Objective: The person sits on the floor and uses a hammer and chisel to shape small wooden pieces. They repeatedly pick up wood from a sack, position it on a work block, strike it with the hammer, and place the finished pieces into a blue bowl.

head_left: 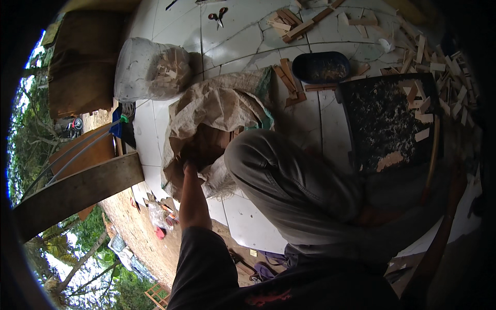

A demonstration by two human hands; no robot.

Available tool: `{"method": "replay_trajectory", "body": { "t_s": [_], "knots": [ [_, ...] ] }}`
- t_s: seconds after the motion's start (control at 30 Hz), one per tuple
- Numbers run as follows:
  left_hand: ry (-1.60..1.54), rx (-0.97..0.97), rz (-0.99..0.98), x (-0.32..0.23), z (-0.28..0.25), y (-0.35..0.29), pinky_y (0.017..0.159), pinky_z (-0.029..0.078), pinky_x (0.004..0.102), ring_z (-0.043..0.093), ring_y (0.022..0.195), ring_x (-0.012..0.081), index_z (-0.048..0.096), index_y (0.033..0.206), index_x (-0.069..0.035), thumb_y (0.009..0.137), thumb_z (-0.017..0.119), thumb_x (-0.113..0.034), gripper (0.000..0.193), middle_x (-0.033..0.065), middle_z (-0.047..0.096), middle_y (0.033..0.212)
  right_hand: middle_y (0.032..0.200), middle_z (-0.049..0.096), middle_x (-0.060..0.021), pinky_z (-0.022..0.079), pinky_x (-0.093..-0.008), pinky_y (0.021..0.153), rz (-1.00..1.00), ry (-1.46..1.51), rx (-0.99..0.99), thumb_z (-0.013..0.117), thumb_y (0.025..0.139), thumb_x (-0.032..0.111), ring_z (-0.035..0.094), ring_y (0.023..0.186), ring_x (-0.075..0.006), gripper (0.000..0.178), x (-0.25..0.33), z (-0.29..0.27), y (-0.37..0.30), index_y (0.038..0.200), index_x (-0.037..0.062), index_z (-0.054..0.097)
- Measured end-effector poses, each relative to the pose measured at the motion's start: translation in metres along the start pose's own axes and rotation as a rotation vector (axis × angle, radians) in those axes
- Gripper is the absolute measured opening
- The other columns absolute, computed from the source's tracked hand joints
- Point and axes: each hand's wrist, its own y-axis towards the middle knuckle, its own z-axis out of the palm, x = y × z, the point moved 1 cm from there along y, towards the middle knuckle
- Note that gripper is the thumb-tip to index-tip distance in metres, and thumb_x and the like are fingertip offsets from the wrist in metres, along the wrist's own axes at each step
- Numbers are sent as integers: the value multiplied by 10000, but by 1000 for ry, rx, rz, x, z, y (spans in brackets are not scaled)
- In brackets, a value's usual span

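Note:
My left hand (190, 161) reaches down into the open mouth of a large woven sack (212, 106). Its fingers are lost in the shadow inside. Brown wood pieces (225, 138) show within the sack, beside my bent knee. Far to the right, my right hand (458, 178) is low near the floor, close to a black board (369, 124) strewn with shavings and a few wood pieces. That hand is too dark to make out its fingers or anything in them.
A clear plastic bag (137, 70) of wood pieces stands behind the sack. A dark blue basin (321, 67) holds shavings. Scissors (218, 17) lie on the white tiles (227, 44). Loose wood blocks (454, 77) pile up at the right. A thick plank (82, 194) juts in at the left.

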Motion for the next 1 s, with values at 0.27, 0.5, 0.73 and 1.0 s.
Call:
{"method": "replay_trajectory", "body": {
  "t_s": [0.27,0.5,0.73,1.0],
  "knots": [
    [-65,-41,-12,-2,21,-30,1002,536,464,650,1222,339,648,1313,-72,863,741,-434,584,195,651,1365,1364,681,-155,480,-365,1078,-14,-31,-5,542,1085,277,637,1278,-279,400,3,-2,3,1380,28,645],
    [-55,-99,-22,9,0,-15,1002,536,464,650,1222,340,647,1313,-70,859,747,-432,589,195,650,1366,1408,650,-162,468,-366,1096,-41,-43,-21,530,1088,250,621,1301,-275,400,-30,6,5,1408,30,624],
    [-23,-167,-14,20,-17,-5,1002,536,463,649,1223,341,645,1314,-68,855,752,-430,594,196,649,1367,1440,621,-177,450,-375,1113,-182,-213,-24,494,1099,254,599,1330,-287,434,-28,4,-1,1470,40,565],
    [-8,-197,-1,22,-19,-7,1002,536,463,649,1223,341,644,1314,-66,850,758,-428,599,196,647,1368,1445,625,-148,437,-375,1115,57,-117,-13,445,1118,330,593,1338,-283,451,20,-6,-2,1460,72,587]
  ]
}}
